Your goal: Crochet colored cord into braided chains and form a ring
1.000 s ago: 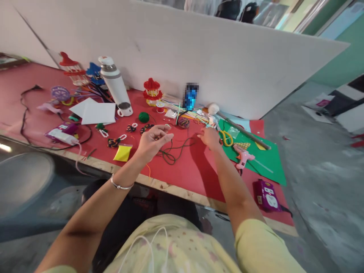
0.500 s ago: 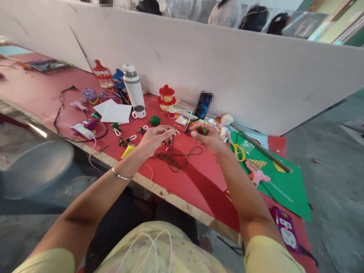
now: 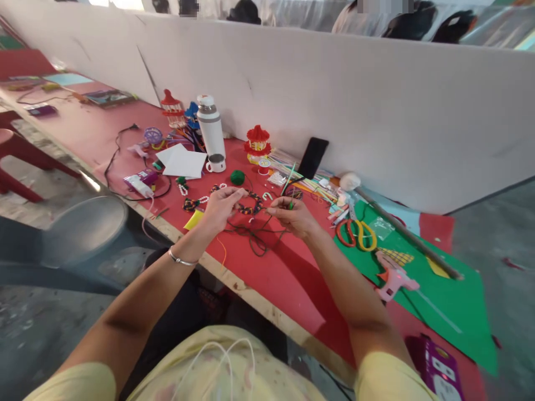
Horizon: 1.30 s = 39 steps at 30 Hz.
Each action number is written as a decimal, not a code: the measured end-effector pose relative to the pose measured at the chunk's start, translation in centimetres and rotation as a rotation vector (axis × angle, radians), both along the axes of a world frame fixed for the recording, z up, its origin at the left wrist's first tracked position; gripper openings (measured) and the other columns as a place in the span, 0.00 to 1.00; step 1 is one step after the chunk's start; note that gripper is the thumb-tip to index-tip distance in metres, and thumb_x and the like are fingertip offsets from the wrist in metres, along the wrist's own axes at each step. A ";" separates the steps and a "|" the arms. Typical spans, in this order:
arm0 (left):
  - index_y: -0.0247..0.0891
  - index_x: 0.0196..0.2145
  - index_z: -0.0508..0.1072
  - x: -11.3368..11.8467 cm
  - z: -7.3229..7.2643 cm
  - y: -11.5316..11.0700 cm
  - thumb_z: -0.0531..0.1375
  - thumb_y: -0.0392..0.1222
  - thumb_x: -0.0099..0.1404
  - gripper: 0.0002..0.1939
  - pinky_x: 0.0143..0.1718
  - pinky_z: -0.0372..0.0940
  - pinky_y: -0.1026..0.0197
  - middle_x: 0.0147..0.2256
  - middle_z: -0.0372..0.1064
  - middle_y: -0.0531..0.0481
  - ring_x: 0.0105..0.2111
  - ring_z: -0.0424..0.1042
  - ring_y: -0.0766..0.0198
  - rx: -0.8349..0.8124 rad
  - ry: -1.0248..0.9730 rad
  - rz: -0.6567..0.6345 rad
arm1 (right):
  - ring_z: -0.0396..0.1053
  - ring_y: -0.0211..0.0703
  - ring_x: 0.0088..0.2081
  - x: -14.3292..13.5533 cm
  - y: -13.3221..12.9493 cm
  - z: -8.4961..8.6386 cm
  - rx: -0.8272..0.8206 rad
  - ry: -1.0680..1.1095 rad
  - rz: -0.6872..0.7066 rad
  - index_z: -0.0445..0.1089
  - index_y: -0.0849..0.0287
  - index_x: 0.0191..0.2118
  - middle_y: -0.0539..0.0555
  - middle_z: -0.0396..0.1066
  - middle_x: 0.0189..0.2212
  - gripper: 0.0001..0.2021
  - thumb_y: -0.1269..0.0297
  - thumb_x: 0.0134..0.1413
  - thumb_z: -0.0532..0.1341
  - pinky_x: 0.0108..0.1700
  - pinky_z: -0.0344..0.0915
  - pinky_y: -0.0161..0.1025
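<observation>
Above the red tabletop, my left hand [image 3: 223,207] is closed in a pinch; whatever lies between its fingertips is too small to make out. To its right, my right hand [image 3: 293,216] is also pinched, with a small bright green piece [image 3: 291,205] showing at the fingers. A dark green cord [image 3: 258,245] runs from the right fingers down into loose loops on the table. Between the hands, a dark wreath-like ring with orange flecks [image 3: 251,207] lies just beyond the fingertips. A small white-and-green cane shape [image 3: 267,196] lies behind it.
A white flask [image 3: 211,128], a cup [image 3: 216,162] and a red lantern-like ornament [image 3: 257,142] stand behind the hands. A phone [image 3: 313,157] leans on the partition. Scissors [image 3: 365,236] and a pink glue gun [image 3: 395,283] lie right, on green sheet. A stool [image 3: 86,223] stands left.
The camera view has turned a little, so the table's things appear shifted rightward. My right hand has come nearer the left and lower, and more of the ring shows between them.
</observation>
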State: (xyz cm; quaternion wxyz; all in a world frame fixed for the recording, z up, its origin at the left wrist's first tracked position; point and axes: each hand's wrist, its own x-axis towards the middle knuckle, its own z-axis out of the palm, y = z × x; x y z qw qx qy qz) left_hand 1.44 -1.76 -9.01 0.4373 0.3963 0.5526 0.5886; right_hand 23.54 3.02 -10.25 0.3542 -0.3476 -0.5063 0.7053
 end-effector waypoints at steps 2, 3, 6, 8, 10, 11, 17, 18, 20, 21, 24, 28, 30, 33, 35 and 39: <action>0.37 0.32 0.80 0.8 0.3 -0.1 0.73 0.52 0.55 0.16 0.17 0.47 0.66 0.19 0.63 0.56 0.17 0.57 0.72 0.056 0.020 0.004 | 0.47 0.25 0.16 0.1 0.0 -0.3 0.011 -0.007 0.004 0.73 0.57 0.32 0.42 0.69 0.20 0.21 0.55 0.35 0.80 0.19 0.38 0.33; 0.38 0.34 0.81 1.3 0.4 -0.2 0.73 0.51 0.55 0.15 0.17 0.47 0.66 0.19 0.64 0.56 0.17 0.57 0.72 0.053 0.034 -0.027 | 0.46 0.25 0.16 0.1 0.0 -0.5 0.014 -0.011 0.005 0.73 0.57 0.32 0.42 0.69 0.20 0.21 0.54 0.36 0.80 0.19 0.38 0.33; 0.38 0.41 0.82 2.9 0.0 -0.4 0.73 0.50 0.56 0.18 0.16 0.52 0.65 0.21 0.71 0.52 0.16 0.63 0.68 -0.032 0.075 -0.236 | 0.48 0.26 0.17 0.0 0.0 -1.3 0.028 -0.018 0.000 0.72 0.56 0.32 0.41 0.67 0.19 0.21 0.54 0.35 0.80 0.19 0.41 0.32; 0.39 0.38 0.83 3.6 -0.7 -0.4 0.73 0.50 0.55 0.16 0.20 0.62 0.63 0.24 0.76 0.49 0.20 0.70 0.64 -0.035 0.114 -0.319 | 0.49 0.26 0.17 0.0 0.1 -1.8 0.039 -0.031 -0.012 0.72 0.56 0.31 0.40 0.65 0.18 0.21 0.54 0.34 0.80 0.19 0.43 0.32; 0.39 0.32 0.83 3.9 -1.5 -0.3 0.74 0.50 0.54 0.13 0.25 0.68 0.60 0.25 0.77 0.48 0.24 0.74 0.61 -0.003 0.175 -0.327 | 0.50 0.27 0.17 0.0 0.2 -2.1 0.016 -0.045 -0.014 0.72 0.56 0.31 0.39 0.63 0.17 0.21 0.54 0.34 0.80 0.19 0.43 0.31; 0.40 0.31 0.83 3.9 -1.8 -0.2 0.74 0.50 0.54 0.12 0.27 0.69 0.60 0.24 0.77 0.48 0.24 0.74 0.61 0.007 0.208 -0.330 | 0.49 0.27 0.17 0.1 0.3 -2.1 -0.013 -0.047 0.000 0.72 0.55 0.31 0.38 0.61 0.16 0.21 0.55 0.33 0.80 0.19 0.42 0.31; 0.39 0.28 0.81 2.5 -1.8 0.1 0.72 0.47 0.57 0.10 0.23 0.60 0.64 0.21 0.73 0.51 0.20 0.67 0.66 0.037 0.305 -0.354 | 0.47 0.24 0.17 0.9 0.6 -1.4 -0.158 -0.032 0.168 0.71 0.57 0.32 0.40 0.66 0.18 0.19 0.61 0.35 0.79 0.20 0.36 0.31; 0.38 0.28 0.80 2.4 -1.8 0.2 0.71 0.47 0.58 0.10 0.22 0.59 0.65 0.20 0.71 0.52 0.20 0.66 0.67 0.027 0.290 -0.338 | 0.47 0.24 0.17 0.9 0.6 -1.3 -0.160 -0.027 0.169 0.71 0.57 0.32 0.41 0.68 0.20 0.19 0.61 0.35 0.79 0.20 0.35 0.31; 0.38 0.29 0.76 2.6 -2.0 0.2 0.70 0.47 0.61 0.11 0.19 0.55 0.66 0.17 0.66 0.55 0.16 0.62 0.70 -0.030 0.223 -0.306 | 0.47 0.24 0.18 1.0 0.7 -1.2 -0.161 -0.013 0.160 0.70 0.58 0.31 0.42 0.70 0.21 0.19 0.61 0.35 0.79 0.20 0.35 0.31; 0.38 0.30 0.74 2.9 -2.2 0.2 0.69 0.47 0.62 0.11 0.17 0.53 0.67 0.17 0.65 0.56 0.14 0.60 0.71 -0.070 0.173 -0.302 | 0.47 0.23 0.18 1.0 0.7 -1.2 -0.161 -0.007 0.152 0.70 0.58 0.31 0.42 0.70 0.21 0.19 0.61 0.35 0.79 0.20 0.36 0.30; 0.38 0.33 0.70 4.0 -2.8 0.2 0.69 0.49 0.64 0.14 0.15 0.54 0.69 0.22 0.71 0.54 0.15 0.68 0.69 -0.179 -0.035 -0.364 | 0.47 0.23 0.17 1.0 0.8 -1.4 -0.154 -0.004 0.110 0.71 0.58 0.31 0.40 0.66 0.19 0.19 0.61 0.35 0.79 0.20 0.37 0.31; 0.36 0.36 0.71 4.6 -3.8 0.3 0.72 0.53 0.61 0.20 0.20 0.67 0.66 0.29 0.78 0.47 0.24 0.78 0.62 -0.233 -0.233 -0.482 | 0.47 0.24 0.16 1.0 1.2 -1.7 -0.143 -0.016 0.055 0.71 0.57 0.29 0.37 0.59 0.15 0.19 0.61 0.34 0.80 0.19 0.37 0.31; 0.34 0.37 0.74 4.3 -4.2 0.3 0.73 0.54 0.59 0.22 0.22 0.69 0.66 0.29 0.79 0.45 0.24 0.78 0.64 -0.227 -0.251 -0.499 | 0.46 0.25 0.16 1.1 1.4 -1.9 -0.141 -0.019 0.052 0.71 0.57 0.29 0.36 0.57 0.14 0.19 0.60 0.35 0.80 0.19 0.36 0.32; 0.32 0.36 0.78 3.9 -4.9 0.2 0.75 0.54 0.55 0.23 0.26 0.72 0.65 0.31 0.80 0.43 0.26 0.78 0.65 -0.207 -0.240 -0.543 | 0.46 0.25 0.16 1.1 1.5 -2.0 -0.131 -0.018 0.057 0.71 0.57 0.29 0.37 0.57 0.14 0.18 0.60 0.36 0.79 0.19 0.37 0.32; 0.31 0.33 0.80 3.8 -5.1 0.2 0.76 0.53 0.54 0.21 0.28 0.72 0.65 0.29 0.79 0.43 0.25 0.77 0.65 -0.198 -0.200 -0.561 | 0.47 0.25 0.17 1.0 1.5 -2.1 -0.126 -0.014 0.055 0.71 0.57 0.29 0.38 0.59 0.15 0.18 0.60 0.36 0.79 0.19 0.38 0.31; 0.31 0.30 0.81 4.2 -5.3 0.4 0.77 0.48 0.51 0.18 0.25 0.70 0.66 0.24 0.76 0.47 0.22 0.73 0.68 -0.190 -0.234 -0.380 | 0.54 0.25 0.20 0.9 1.4 -2.2 -0.094 0.002 0.035 0.76 0.54 0.44 0.43 0.73 0.28 0.22 0.61 0.40 0.78 0.20 0.46 0.29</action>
